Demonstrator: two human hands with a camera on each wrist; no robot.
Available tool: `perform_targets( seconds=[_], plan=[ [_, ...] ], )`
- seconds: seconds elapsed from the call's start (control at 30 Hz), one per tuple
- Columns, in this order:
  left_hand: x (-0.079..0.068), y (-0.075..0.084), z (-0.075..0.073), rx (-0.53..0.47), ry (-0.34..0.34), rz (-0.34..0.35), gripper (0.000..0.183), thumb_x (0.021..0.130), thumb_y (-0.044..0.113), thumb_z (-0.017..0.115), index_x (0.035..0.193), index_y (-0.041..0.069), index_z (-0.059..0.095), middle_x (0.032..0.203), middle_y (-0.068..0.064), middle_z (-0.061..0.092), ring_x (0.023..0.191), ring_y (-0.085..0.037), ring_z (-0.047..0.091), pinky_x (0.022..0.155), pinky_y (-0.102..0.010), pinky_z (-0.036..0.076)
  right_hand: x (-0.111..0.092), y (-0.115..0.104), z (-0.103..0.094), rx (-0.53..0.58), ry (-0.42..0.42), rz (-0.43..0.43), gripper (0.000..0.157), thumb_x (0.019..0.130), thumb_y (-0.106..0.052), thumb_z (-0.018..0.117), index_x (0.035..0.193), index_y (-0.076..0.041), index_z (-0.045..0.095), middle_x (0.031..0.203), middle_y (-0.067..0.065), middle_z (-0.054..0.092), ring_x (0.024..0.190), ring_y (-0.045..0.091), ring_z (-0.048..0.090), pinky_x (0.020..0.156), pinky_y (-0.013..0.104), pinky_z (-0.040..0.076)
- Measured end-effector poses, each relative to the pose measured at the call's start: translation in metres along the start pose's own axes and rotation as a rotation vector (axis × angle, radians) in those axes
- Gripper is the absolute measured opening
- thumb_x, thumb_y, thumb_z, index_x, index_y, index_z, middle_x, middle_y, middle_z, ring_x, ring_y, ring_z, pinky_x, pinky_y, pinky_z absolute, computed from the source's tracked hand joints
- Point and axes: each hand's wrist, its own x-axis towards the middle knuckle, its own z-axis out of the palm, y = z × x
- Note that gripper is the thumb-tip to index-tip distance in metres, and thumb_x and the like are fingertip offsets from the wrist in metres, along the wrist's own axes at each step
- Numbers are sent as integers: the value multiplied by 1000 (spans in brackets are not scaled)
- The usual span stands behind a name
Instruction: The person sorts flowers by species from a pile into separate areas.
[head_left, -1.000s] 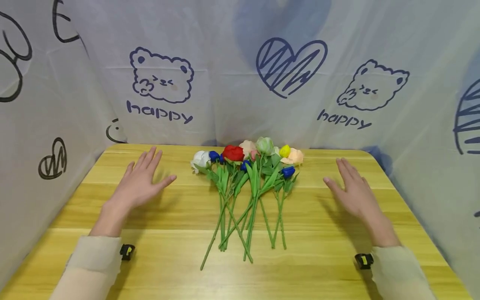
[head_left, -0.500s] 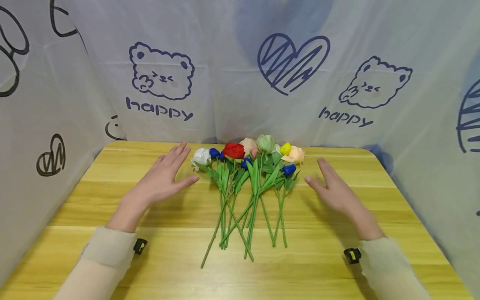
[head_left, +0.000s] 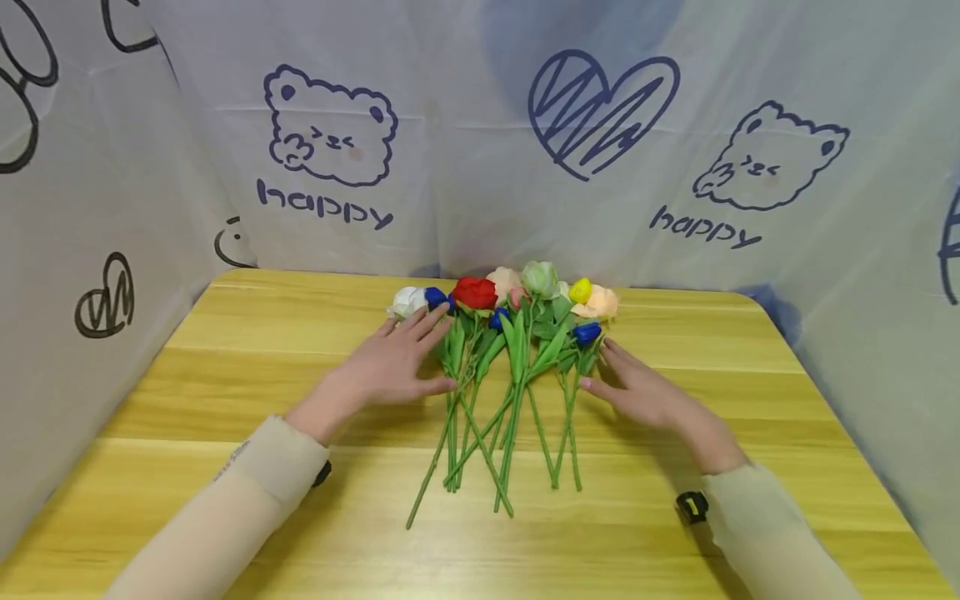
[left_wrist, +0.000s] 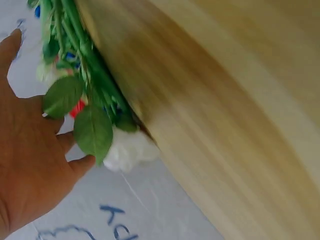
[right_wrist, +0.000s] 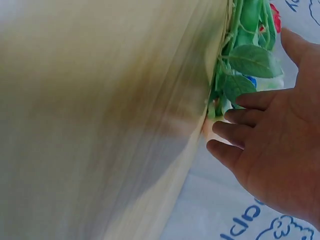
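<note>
A loose bunch of artificial flowers lies on the wooden table (head_left: 247,375), blooms toward the back and green stems (head_left: 504,467) toward the front. Among the blooms are a red flower (head_left: 475,292), a pale green one (head_left: 539,279), a yellow bud (head_left: 581,290), a peach one (head_left: 598,303) and a blue tulip (head_left: 587,334). My left hand (head_left: 393,362) reaches over the left side, fingers spread, partly covering the white flower (left_wrist: 127,150). On the right side my right hand (head_left: 648,396) has its fingertips at the leaves (right_wrist: 255,61) below the blue tulip. Neither hand grips anything.
A pale cloth backdrop (head_left: 450,200) with drawn bears, hearts and "happy" lettering stands behind the table and along both sides. A small black device (head_left: 692,506) sits at the right wrist; another (head_left: 322,474) shows at the left cuff.
Both hands have moved inward from the table's sides to the edges of the flower bunch. The flowers keep their arrangement, while the head view has shifted slightly.
</note>
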Motion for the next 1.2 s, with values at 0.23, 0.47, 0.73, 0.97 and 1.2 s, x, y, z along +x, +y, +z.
perform_targets(
  seconds=[0.23,0.47,0.73,0.97,1.2],
  plan=[
    [20,18,8,119,-135,29,100,97,76,48,168,14,15,175,-10,5,159,-40,9,127,-63,11,10,-5,8,-40,-65,-22,101,102,-61,57,163,6,12,171,25,3,157,46,7,127,59,11],
    [25,25,13,118,-208,23,104,95,79,47,168,15,11,175,-9,5,158,-40,10,126,-65,11,20,-8,16,-109,-129,-59,108,97,-66,60,164,4,10,172,23,0,158,44,5,127,56,12],
    [25,25,14,111,-208,41,102,95,80,47,169,20,11,175,-7,5,159,-39,11,124,-68,15,26,-19,19,-82,-154,-91,112,96,-64,63,167,-12,-5,173,19,-6,158,40,4,127,56,15],
    [16,16,18,115,-190,67,101,94,81,46,169,21,14,174,-9,8,157,-41,16,122,-70,19,37,-40,27,-112,-180,-160,109,96,-64,63,168,-12,0,173,15,-7,159,38,4,127,55,19],
    [2,-3,17,78,-166,59,101,94,79,49,168,19,18,174,-9,10,156,-43,18,121,-70,20,57,-62,36,-122,-202,-179,107,97,-64,63,168,-16,-1,174,12,-8,159,35,4,128,52,20]
  ],
)
